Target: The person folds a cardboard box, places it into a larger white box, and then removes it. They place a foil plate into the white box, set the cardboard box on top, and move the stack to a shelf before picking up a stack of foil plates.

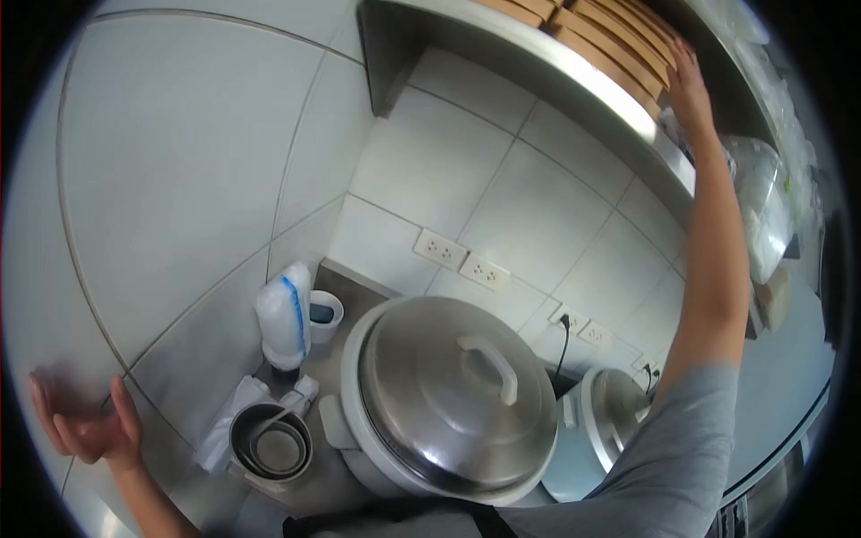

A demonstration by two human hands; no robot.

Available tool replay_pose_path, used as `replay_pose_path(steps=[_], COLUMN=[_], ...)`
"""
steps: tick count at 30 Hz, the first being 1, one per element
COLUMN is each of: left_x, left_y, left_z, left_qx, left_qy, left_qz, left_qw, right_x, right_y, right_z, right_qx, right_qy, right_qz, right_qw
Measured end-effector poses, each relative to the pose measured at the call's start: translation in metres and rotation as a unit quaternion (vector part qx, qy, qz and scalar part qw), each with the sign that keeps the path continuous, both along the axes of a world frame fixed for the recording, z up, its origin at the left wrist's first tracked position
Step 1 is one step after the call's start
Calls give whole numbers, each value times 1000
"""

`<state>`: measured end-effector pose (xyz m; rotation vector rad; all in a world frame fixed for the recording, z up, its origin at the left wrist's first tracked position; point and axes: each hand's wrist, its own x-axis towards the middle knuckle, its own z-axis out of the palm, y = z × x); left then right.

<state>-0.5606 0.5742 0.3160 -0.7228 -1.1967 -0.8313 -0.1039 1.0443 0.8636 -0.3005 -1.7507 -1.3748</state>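
My right hand (689,88) reaches up to the metal shelf and lies against the right end of a stack of flat brown cardboard boxes (610,49). Its fingers look stretched out along the box edges, not wrapped round them. Low on the left, my left hand (92,429) hangs in front of the tiled wall with fingers apart and nothing in it. Below the shelf stands a large rice cooker with a domed metal lid (430,377) and a white handle.
Nested metal pots (273,448), a wrapped plastic bundle (285,314) and a white cup (325,314) stand left of the cooker. A second cooker (610,403) is at the right. Plastic bags (762,206) hang by the shelf (574,67). Wall sockets (462,260) line the tiles.
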Motion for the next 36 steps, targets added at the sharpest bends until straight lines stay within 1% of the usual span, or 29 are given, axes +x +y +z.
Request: replay_pose_path(steps=[1,3,5,6,8,9,10,11,12,13,14,15,17,18,19,20,23,25,26,27,29,31,32,33,34,35,36], left_x=[1,4,5,2,10,18,30,42,57,56,61,65,98,119,161,196,262,288,302,316,346,381,404,425,434,451,460], left_y=[0,-2,-3,-1,0,-10,-16,-22,-25,-30,-35,-40,-48,-51,-51,-49,-37,-24,-18,-15,-10,-3,4,9,6,6,3], left_z=[1,5,11,12,22,29,33,38,39,33,26,20,15,14,15,17,20,20,18,17,15,13,13,13,10,7,3], left_qx=[2,2,4,15,-5,-34,-54,-76,-86,-46,-17,12,30,32,16,1,5,62,94,89,77,57,50,41,31,20,17], left_qy=[-11,-50,-59,-42,-69,-110,-133,-154,-156,-152,-152,-148,-162,-180,-217,-254,-230,-155,-118,-111,-94,-53,-37,-21,-42,-51,-63], left_qz=[1,3,-20,-45,-61,-45,5,54,133,53,3,-48,-84,-101,-118,-135,-141,-284,-351,-346,-336,-351,-358,-365,-331,-337,-364], left_qw=[1000,999,998,998,996,992,990,984,975,986,988,988,983,978,969,958,963,944,924,927,934,933,932,930,942,940,929], right_x=[6,39,83,105,137,157,178,200,219,236,252,258,270,288,307,334,444,516,539,556,561,539,537,536,530,526,525], right_y=[-24,-60,-118,-152,-228,-251,-274,-292,-306,-319,-332,-333,-334,-333,-331,-327,-306,-307,-311,-316,-321,-325,-326,-328,-329,-330,-328], right_z=[-12,-23,-61,-86,-137,-157,-178,-195,-210,-232,-253,-297,-384,-420,-456,-487,-594,-685,-730,-767,-810,-809,-812,-813,-813,-814,-816], right_qx=[35,-6,24,-31,-140,-223,-301,-406,-504,-550,-597,-614,-644,-714,-772,-800,-850,-813,-791,-766,-721,-709,-715,-733,-746,-758,-742], right_qy=[-27,-60,-18,-16,-5,-4,1,-2,-6,-70,-130,-122,-112,-27,57,79,136,139,179,217,198,219,231,225,231,237,224], right_qz=[9,51,7,-3,-26,-51,-80,-121,-155,-140,-124,-78,12,-19,-51,-119,-300,-322,-297,-268,-213,-194,-159,-136,-111,-87,-74], right_qw=[999,997,1000,999,990,973,950,906,850,821,782,776,757,699,631,583,412,465,504,542,629,642,640,627,614,602,627])
